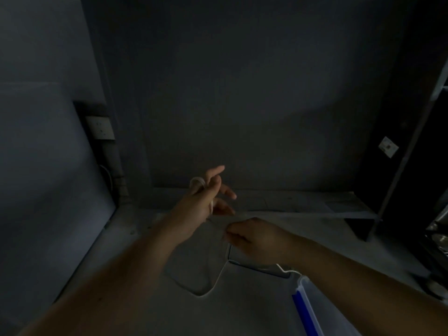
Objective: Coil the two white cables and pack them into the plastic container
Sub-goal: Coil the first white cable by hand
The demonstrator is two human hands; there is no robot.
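Note:
The scene is dim. My left hand (pixel 206 200) is raised with its fingers spread, and several turns of a white cable (pixel 196 182) are wound around it. My right hand (pixel 252 236) sits just right of and below it, fingers pinched on the same cable. From the hands the loose cable (pixel 213 284) hangs down and loops over the grey floor. A clear plastic container (pixel 312 309) with a blue strip on its side stands at the lower right, beneath my right forearm. I can only make out one cable clearly.
A grey wall rises straight ahead, with a low ledge (pixel 303 204) along its foot. A wall socket (pixel 100 128) sits in the left corner. Dark shelving (pixel 412 141) with a white sticker stands at the right.

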